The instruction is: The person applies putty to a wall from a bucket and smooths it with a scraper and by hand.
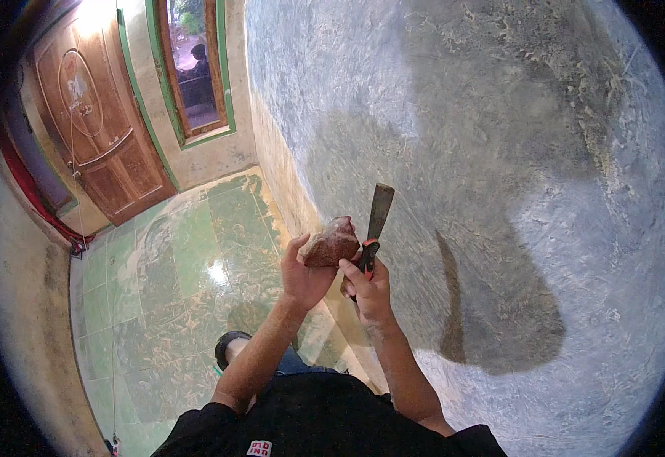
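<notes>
Before a rough grey plastered wall [492, 152], the left hand [307, 282] is closed loosely around a crumpled reddish-brown piece [332, 247], its material unclear; beside it, the right hand [370, 289] is wrapped around the black-and-red handle of a flat, dark-bladed scraper [378, 213], blade up. A weak left grip could drop the piece; a rightward swing could make the blade gouge the wall. The piece hides most left fingers; whether the right thumb touches it cannot be told.

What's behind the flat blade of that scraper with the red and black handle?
Rough grey wall shows around the blade of the scraper. The bit straight behind the blade is covered, so I can't see it.
</notes>
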{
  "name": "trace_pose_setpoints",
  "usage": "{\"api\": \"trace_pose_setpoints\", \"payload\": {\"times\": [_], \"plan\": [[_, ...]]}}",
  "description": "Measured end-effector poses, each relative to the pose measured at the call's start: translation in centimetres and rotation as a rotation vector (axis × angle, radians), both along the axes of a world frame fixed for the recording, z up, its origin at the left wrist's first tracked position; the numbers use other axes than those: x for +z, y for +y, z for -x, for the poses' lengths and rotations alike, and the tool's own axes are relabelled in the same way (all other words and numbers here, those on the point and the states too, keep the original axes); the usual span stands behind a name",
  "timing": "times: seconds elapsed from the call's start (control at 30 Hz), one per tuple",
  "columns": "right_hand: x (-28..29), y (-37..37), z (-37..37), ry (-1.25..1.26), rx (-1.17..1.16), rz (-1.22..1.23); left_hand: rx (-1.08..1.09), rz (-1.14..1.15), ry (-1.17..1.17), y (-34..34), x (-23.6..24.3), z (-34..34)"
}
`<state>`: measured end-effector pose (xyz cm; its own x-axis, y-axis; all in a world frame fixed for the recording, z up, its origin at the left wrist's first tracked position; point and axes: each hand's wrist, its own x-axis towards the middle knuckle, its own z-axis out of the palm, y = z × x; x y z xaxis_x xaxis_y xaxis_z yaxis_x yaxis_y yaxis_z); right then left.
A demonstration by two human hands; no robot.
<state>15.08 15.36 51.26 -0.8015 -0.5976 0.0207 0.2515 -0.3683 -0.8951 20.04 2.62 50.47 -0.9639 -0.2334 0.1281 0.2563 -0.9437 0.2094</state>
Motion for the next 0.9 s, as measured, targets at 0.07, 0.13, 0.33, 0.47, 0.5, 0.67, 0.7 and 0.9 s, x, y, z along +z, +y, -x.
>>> {"api": "trace_pose_setpoints", "payload": {"times": [0.07, 0.13, 0.33, 0.47, 0.5, 0.67, 0.7, 0.9], "plan": [[0.3, 0.3, -0.4, -0.027, 0.007, -0.052, 0.011, 0.037, -0.024, -0.3, 0.3, -0.6], [0.9, 0.7, -1.1, -0.026, 0.012, -0.044, 0.095, 0.3, -0.051, -0.1, 0.0, -0.7], [-0.2, 1.2, -1.8, 0.081, 0.04, -0.14, 0.176, 0.511, -0.005, -0.6, -1.0, -1.6], [-3.4, 1.3, -1.1, 0.132, 0.035, -0.334, 0.34, 0.491, -0.196, -3.2, -3.2, -2.5], [-5.0, 1.7, -0.4, 0.176, 0.053, -0.451, 0.365, 0.465, -0.294, -4.2, -4.8, -3.1], [-15.9, 6.6, 1.9, 0.079, 0.119, -0.853, 0.421, 0.325, -0.742, -7.3, -14.1, -6.2], [-16.6, 6.8, 1.7, -0.02, 0.123, -0.918, 0.413, 0.295, -0.821, -6.9, -15.5, -6.9], [-23.1, 7.9, 4.0, -0.212, 0.252, -1.246, 0.15, 0.151, -0.996, -6.9, -25.3, -8.9]]}}
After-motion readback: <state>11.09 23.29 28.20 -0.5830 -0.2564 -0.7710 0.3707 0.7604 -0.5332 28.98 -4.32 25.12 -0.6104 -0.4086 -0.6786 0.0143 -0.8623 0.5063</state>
